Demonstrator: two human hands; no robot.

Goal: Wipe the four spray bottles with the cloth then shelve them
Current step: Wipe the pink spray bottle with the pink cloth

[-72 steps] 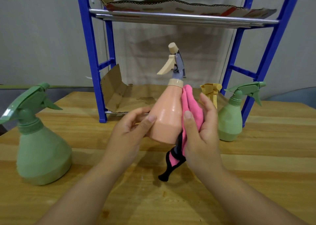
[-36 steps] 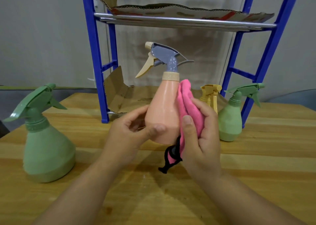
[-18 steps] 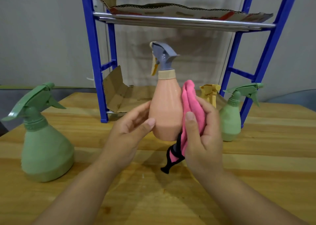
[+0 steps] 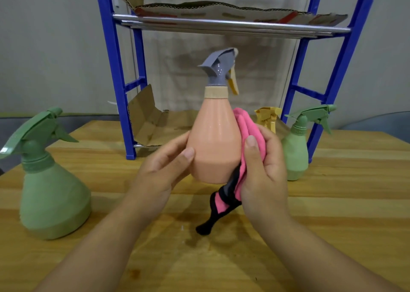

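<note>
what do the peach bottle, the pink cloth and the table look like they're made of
Peach bottle: probably plastic, smooth and slightly glossy, with small highlights on its body and grey sprayer.
Pink cloth: soft fabric, perhaps microfibre, matte, bunching in rounded folds, with a black edge.
Table: wood or a wood-look top, with grain and plank lines under a faint sheen.

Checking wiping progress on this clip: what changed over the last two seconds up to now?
The peach spray bottle was turned in the left hand: its grey spray head, trigger first to the left, now has the trigger to the right. The right hand kept the pink cloth pressed on its right side. Both green bottles and the yellow one stayed put.
</note>
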